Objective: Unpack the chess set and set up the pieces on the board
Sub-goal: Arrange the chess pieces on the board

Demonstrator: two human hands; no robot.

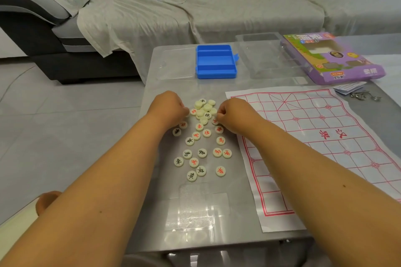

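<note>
On the grey worktop, just left of the paper board, the chess pieces lie loose: a small heap at the far end, the rest spread out toward me, none on the board yet. My left hand and right hand sit at either side of the heap, both curled knuckles-up; the fingers look closed around something small, though I cannot tell whether either holds a piece. The pieces are smooth cream discs with red or black characters, some face-down and blank, so I could misread a blank one and sort it wrongly. The worktop looks glossy, so I judge a nudged disc could slide or roll off the near-left edge. The board is a thin, creased sheet with a curled corner; my right forearm lies across its edge and could drag it askew. The empty blue box, hard plastic, stands well beyond.
</note>
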